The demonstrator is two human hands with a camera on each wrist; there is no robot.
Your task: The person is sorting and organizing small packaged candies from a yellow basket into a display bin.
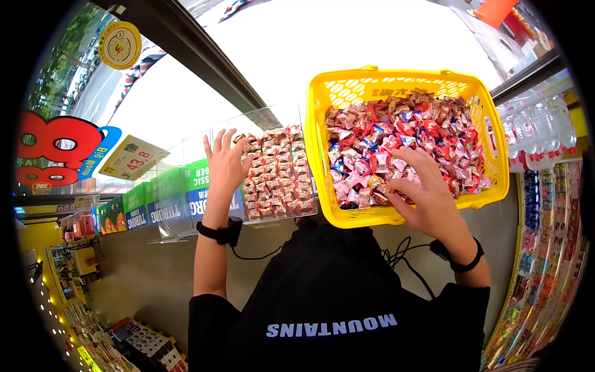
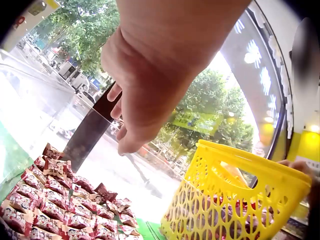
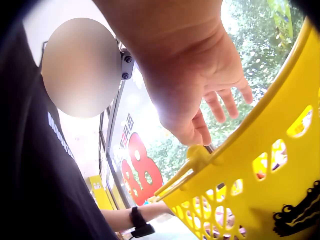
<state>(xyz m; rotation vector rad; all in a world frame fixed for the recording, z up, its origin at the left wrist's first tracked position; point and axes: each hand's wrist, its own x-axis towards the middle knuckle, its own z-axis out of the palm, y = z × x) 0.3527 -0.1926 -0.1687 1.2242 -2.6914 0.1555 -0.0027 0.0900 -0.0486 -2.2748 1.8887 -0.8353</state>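
My left hand (image 1: 227, 167) is raised over the clear box (image 1: 273, 218), fingers spread, with nothing between them. Inside that box, wrapped candies (image 1: 277, 173) in brown-red wrappers lie in rows; the left wrist view shows the same candies (image 2: 70, 205) below and left of the hand. A yellow basket (image 1: 313, 155) full of mixed candies (image 1: 403, 133) stands to the right. Over its near side reaches my right hand (image 1: 434, 201), thumb and forefinger apart above the candies. In the right wrist view the right hand (image 3: 200, 85) hangs above the basket's rim (image 3: 270, 100).
Green and blue beer cartons (image 1: 167, 208) line up left of the clear box. A window with a dark frame (image 1: 211, 59) is ahead. Water bottles (image 1: 538, 130) and stocked shelves (image 1: 539, 260) stand at the right. A cable (image 1: 406, 254) hangs near the right wrist.
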